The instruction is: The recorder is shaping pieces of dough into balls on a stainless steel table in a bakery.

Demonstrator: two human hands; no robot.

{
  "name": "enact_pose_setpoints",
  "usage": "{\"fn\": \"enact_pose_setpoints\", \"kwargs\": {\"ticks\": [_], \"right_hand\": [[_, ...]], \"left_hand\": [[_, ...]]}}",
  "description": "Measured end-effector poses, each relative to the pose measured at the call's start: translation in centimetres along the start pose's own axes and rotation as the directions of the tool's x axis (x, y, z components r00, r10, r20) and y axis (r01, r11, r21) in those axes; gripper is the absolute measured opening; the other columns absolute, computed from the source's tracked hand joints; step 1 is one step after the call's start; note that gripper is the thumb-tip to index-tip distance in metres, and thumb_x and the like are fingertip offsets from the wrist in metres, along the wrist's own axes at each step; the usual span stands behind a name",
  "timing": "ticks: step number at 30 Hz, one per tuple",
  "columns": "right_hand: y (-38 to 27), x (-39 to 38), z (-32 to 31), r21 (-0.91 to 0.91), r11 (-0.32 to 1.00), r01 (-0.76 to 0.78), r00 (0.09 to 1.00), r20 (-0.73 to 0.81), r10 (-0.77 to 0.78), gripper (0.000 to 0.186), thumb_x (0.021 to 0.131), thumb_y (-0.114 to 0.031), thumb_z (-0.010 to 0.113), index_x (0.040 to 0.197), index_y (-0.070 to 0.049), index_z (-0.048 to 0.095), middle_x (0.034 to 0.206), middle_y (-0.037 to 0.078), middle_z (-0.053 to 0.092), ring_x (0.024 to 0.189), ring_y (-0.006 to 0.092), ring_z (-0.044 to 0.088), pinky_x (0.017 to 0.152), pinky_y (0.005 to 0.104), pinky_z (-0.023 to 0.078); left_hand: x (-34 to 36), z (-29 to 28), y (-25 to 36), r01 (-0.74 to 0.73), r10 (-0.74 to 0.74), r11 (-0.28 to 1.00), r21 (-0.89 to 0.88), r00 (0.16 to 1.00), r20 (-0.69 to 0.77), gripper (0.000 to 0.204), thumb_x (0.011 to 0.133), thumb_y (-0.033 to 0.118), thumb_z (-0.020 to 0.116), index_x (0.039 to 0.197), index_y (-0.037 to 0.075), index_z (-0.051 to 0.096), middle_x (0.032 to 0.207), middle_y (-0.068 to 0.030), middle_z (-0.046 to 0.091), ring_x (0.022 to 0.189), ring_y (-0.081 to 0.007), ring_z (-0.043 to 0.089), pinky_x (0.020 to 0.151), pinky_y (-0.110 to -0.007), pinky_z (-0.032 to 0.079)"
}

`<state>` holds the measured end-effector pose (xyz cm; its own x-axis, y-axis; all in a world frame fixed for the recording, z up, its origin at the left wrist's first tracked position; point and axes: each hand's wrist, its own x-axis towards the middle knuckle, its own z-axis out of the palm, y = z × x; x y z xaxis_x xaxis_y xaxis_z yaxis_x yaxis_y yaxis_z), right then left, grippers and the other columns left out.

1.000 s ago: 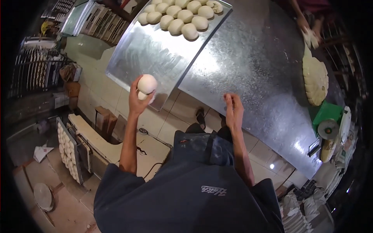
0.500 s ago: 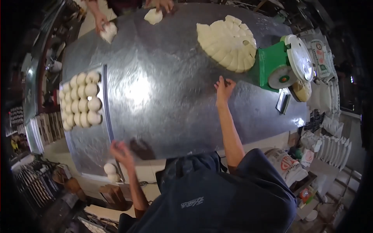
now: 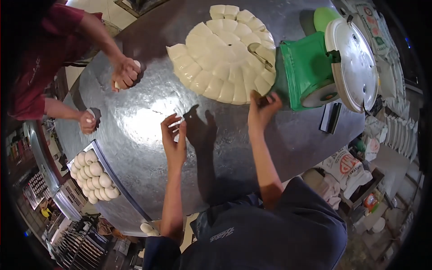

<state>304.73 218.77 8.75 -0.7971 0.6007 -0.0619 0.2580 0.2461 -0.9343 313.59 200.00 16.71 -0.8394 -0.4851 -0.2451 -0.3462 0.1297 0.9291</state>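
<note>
A large round sheet of pale dough (image 3: pixel 216 63), scored into many pieces, lies on the dark metal table (image 3: pixel 229 153). My right hand (image 3: pixel 262 112) is at its near edge, fingers apart and nothing visible in them; whether a fingertip touches the dough I cannot tell. Over the middle of the table my left hand (image 3: pixel 174 141) is raised, empty, its fingers spread and slightly curled. An oval flat tool (image 3: pixel 261 53) rests on the dough's right side. At the left, rows of round dough balls (image 3: pixel 93 175) sit on the tabletop behind a raised strip.
Right of the dough stands a green scale (image 3: pixel 310 67) with a round metal pan (image 3: pixel 352 63). A metal scraper (image 3: pixel 330 118) lies beside it. Across the table, a co-worker in a red shirt (image 3: pixel 40 58) closes both hands round dough. Several sacks (image 3: pixel 344 166) stand lower right.
My left hand has moved from the lower left to mid-table. My right hand has come to the dough's edge. The view has shifted, and the co-worker's hands now close round their dough.
</note>
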Motion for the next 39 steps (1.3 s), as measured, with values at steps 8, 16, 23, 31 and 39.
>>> {"fn": "enact_pose_setpoints", "kwargs": {"ticks": [8, 16, 23, 31, 39], "right_hand": [[-0.9, 5.6, -0.8, 0.156, 0.988, 0.016, 0.930, 0.359, -0.072, 0.029, 0.077, -0.012, 0.066, 0.096, -0.007, 0.044, 0.084, 0.006, 0.045, 0.076, 0.0188, 0.043, 0.072, 0.0296, 0.039], [-6.7, -7.3, -17.5, -0.129, 0.989, -0.073, 0.857, 0.499, 0.129, 0.026, 0.073, 0.002, 0.056, 0.074, -0.011, 0.034, 0.071, 0.000, 0.039, 0.065, 0.0117, 0.035, 0.064, 0.0250, 0.035], [-3.4, -8.8, -20.9, 0.061, 0.993, -0.103, 0.715, 0.698, 0.031, 0.021, 0.088, -0.007, 0.062, 0.106, -0.006, 0.052, 0.104, 0.006, 0.050, 0.085, 0.0145, 0.049, 0.072, 0.0262, 0.044], [0.0, -1.3, -3.1, -0.433, 0.842, 0.322, 0.871, 0.483, -0.085, 0.057, 0.094, -0.041, 0.059, 0.137, -0.008, 0.041, 0.122, 0.021, 0.045, 0.100, 0.0356, 0.056, 0.083, 0.0434, 0.048], [2.1, -5.4, -5.6, -0.023, 0.994, 0.106, 0.979, 0.177, -0.101, 0.038, 0.096, -0.040, 0.057, 0.102, -0.003, 0.054, 0.097, 0.015, 0.060, 0.086, 0.0303, 0.058, 0.083, 0.0381, 0.045]], "left_hand": [[-8.7, 5.0, -2.0, 0.080, -0.045, 0.983, -0.163, 0.977, 0.209, 0.033, 0.096, 0.018, 0.061, 0.124, 0.002, 0.052, 0.110, -0.0083, 0.059, 0.090, -0.0171, 0.060, 0.081, -0.028, 0.048], [-12.0, 10.7, 3.2, 0.660, -0.301, 0.468, -0.587, 0.744, 0.596, 0.037, 0.094, 0.022, 0.065, 0.121, -0.003, 0.057, 0.104, -0.0106, 0.066, 0.087, -0.0164, 0.062, 0.074, -0.026, 0.051], [-13.4, 8.2, -0.3, 0.672, -0.558, 0.632, -0.385, 0.740, 0.376, 0.040, 0.091, 0.027, 0.068, 0.117, -0.003, 0.061, 0.092, -0.0107, 0.070, 0.073, -0.0140, 0.063, 0.062, -0.025, 0.050], [-9.1, 6.6, -2.2, 0.610, -0.527, 0.761, -0.220, 0.779, 0.338, 0.043, 0.090, 0.032, 0.068, 0.108, -0.007, 0.064, 0.091, -0.0103, 0.068, 0.075, -0.0122, 0.062, 0.065, -0.022, 0.048], [-11.9, 5.1, -3.9, 0.555, -0.507, 0.828, -0.082, 0.802, 0.316, 0.054, 0.085, 0.044, 0.069, 0.107, -0.005, 0.065, 0.094, -0.0129, 0.068, 0.080, -0.0175, 0.061, 0.071, -0.026, 0.048]]}}
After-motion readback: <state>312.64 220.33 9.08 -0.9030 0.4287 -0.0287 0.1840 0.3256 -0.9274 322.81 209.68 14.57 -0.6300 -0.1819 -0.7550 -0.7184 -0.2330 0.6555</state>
